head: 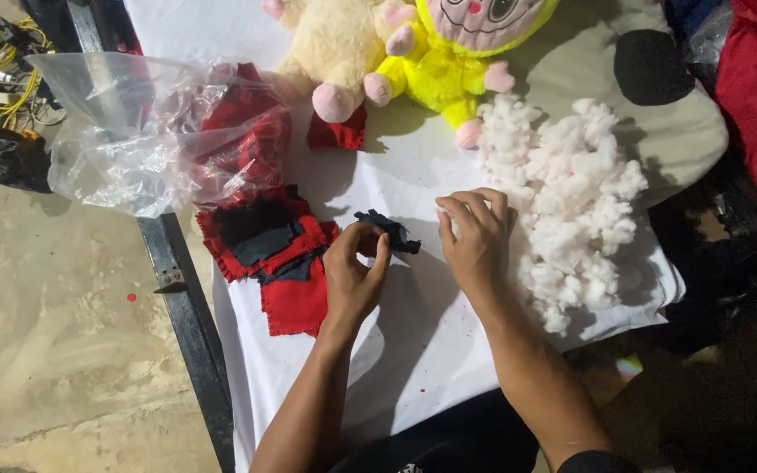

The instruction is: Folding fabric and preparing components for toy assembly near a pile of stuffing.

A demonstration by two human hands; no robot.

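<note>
Fluffy white stuffing (571,201) is lying matt on smooth white cloth (431,350); the clear plastic bag (124,131) is shining glossy; red and black fabric pieces (273,254) are looking frayed; plush toys (396,52) are looking soft.

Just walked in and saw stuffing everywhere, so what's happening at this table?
A person sits at a white-covered table. The left hand pinches a small dark fabric piece, while the right hand reaches into a pile of white stuffing. Red and black fabric pieces lie beside the left hand, with a clear plastic bag of more red cloth behind. A cream plush toy and a yellow plush toy sit at the far edge.
</note>
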